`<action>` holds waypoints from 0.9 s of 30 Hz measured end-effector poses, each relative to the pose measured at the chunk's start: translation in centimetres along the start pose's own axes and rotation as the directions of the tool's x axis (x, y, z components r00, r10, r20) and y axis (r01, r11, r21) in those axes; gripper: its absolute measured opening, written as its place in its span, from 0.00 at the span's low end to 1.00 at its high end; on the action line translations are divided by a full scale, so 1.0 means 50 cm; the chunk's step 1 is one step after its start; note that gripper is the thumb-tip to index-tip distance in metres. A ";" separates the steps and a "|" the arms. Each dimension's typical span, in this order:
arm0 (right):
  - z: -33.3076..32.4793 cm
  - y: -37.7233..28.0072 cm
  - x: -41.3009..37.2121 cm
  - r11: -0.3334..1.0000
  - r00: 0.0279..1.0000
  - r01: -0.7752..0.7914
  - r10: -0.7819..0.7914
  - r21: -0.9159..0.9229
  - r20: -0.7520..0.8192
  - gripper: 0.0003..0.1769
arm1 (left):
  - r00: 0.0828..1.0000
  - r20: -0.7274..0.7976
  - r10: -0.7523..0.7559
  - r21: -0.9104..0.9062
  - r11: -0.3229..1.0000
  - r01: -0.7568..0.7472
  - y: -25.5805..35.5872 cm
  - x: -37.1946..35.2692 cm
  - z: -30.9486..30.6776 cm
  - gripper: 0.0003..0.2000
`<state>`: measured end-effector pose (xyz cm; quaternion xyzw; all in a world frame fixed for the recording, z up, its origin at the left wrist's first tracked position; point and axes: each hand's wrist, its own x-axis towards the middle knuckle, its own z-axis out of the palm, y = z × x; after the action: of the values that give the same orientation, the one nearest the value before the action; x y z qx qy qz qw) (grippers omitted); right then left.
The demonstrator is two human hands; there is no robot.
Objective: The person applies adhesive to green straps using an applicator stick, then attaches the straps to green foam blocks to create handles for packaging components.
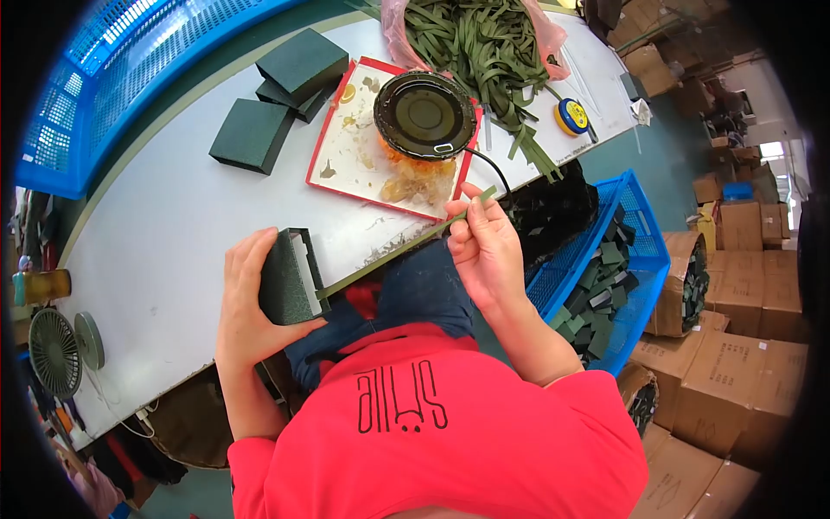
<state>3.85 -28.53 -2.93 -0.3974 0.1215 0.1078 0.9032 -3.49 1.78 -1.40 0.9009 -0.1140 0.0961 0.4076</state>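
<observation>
My left hand (246, 298) grips a dark green box (290, 281) at the table's front edge, its fingers and thumb around the sides. A pale inner part shows at the box's open side. From the box's lower right corner a long green ribbon (380, 262) runs taut up to the right. My right hand (484, 238) pinches the ribbon near its far end, and a short tip sticks out past the fingers. Beyond that hand, a round black pot of dark liquid (425, 112) stands on a stained white board with a red rim (346, 143).
Dark green boxes (251, 134) lie at the back left, near a blue crate (130, 95). Many green ribbons (484, 52) spill from a pink bag. A yellow-and-blue tape roll (571, 116) sits right. A blue basket (640, 320) of green pieces stands beside the table. Small fan (57, 350) at left.
</observation>
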 end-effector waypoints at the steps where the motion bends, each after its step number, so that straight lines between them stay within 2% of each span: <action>1: -0.001 0.002 0.005 1.000 1.000 0.026 -0.026 -0.003 0.001 0.15 | 1.000 0.001 0.001 -0.002 1.000 -0.001 0.001 0.000 0.001 0.54; 4: 0.011 -0.003 0.018 0.998 0.998 0.069 -0.069 0.004 -0.011 0.11 | 1.000 0.014 0.016 0.001 1.000 -0.016 0.004 0.006 0.006 0.53; 7: 0.022 -0.025 0.035 0.994 0.996 0.004 0.005 -0.107 0.085 0.11 | 0.998 0.043 0.038 -0.010 0.999 -0.038 0.015 0.019 0.012 0.53; 11: 0.031 -0.040 0.065 0.950 0.997 0.070 -0.060 -0.304 0.039 0.11 | 0.996 0.060 0.069 -0.020 0.997 -0.068 0.029 0.035 0.025 0.51; 14: 0.036 -0.045 0.077 0.922 0.996 0.086 -0.080 -0.378 0.030 0.10 | 0.994 0.064 0.089 -0.028 0.996 -0.088 0.033 0.044 0.031 0.50; 27: 0.031 -0.035 0.112 0.913 0.997 0.041 -0.062 -0.405 -0.039 0.10 | 0.993 0.083 0.084 0.011 0.996 -0.085 0.047 0.048 0.038 0.48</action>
<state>9.89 -27.99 -2.39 -0.5808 0.1090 0.0968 0.8009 -1.71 -1.46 -0.30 0.9014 -0.1681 0.0768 0.3916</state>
